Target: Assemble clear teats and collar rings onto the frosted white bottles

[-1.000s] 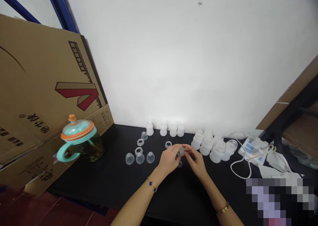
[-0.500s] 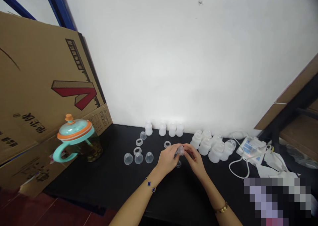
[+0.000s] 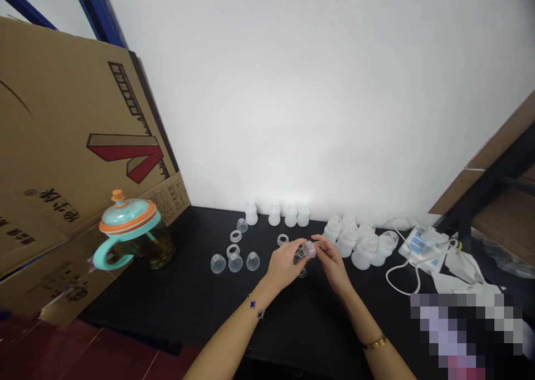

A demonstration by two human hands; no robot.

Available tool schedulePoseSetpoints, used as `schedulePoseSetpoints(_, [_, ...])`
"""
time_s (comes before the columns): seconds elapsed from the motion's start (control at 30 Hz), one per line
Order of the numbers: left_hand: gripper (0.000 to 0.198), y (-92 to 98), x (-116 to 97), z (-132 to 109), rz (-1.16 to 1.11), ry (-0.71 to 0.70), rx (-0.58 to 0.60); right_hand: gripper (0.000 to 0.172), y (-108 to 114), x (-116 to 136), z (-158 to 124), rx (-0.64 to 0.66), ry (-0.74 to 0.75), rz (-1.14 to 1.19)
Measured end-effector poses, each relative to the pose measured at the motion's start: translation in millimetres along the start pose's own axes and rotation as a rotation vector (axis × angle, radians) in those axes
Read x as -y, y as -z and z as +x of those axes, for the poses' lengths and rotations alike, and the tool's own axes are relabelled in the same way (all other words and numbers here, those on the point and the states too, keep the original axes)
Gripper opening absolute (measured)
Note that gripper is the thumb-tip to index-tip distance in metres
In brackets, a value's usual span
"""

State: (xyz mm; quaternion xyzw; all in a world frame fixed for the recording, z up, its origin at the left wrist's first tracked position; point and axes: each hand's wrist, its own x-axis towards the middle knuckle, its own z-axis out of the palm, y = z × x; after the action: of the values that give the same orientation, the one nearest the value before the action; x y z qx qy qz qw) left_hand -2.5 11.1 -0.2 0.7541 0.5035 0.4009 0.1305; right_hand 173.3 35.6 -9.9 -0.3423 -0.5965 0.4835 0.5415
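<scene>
My left hand [image 3: 286, 264] is closed around a clear ring-shaped bottle collar [image 3: 309, 249], with a see-through part, likely a nipple, partly hidden behind its fingers. The fingertips of my right hand [image 3: 331, 260] pinch at the collar's right edge. Just below the hands, a small clear round piece [image 3: 302, 272] lies on the black table [image 3: 200, 313]. Behind them rests a loose white ring [image 3: 283, 239]. To the left are clear domed caps [image 3: 236, 263] and two more rings, one of them a collar [image 3: 236, 236] near the back.
Several white baby bottles [image 3: 275, 214] stand along the wall. Capped bottles [image 3: 365, 252] cluster at the right, before a white device with a cable [image 3: 422, 249]. A teapot with an orange-rimmed lid [image 3: 129, 218] stands left, beside a large cardboard box [image 3: 62, 123].
The collar has turned so its round opening faces me more. My right fingers have shifted slightly right and opened a little along its edge. The view has moved slightly.
</scene>
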Motion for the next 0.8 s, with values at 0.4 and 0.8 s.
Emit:
schedulePoseSetpoints(0.4, [0.041, 5.1, -9.8, -2.6, 0.055, -0.167, -0.056, 0.039, -3.2, -3.3, 0.6, -0.012, -0.098, 0.089])
schedulePoseSetpoints(0.8, [0.038, 0.3, 0.8, 0.4, -0.012, -0.072, -0.074, 0.036, -2.8, -1.1, 0.9, 0.054, -0.101, 0.207])
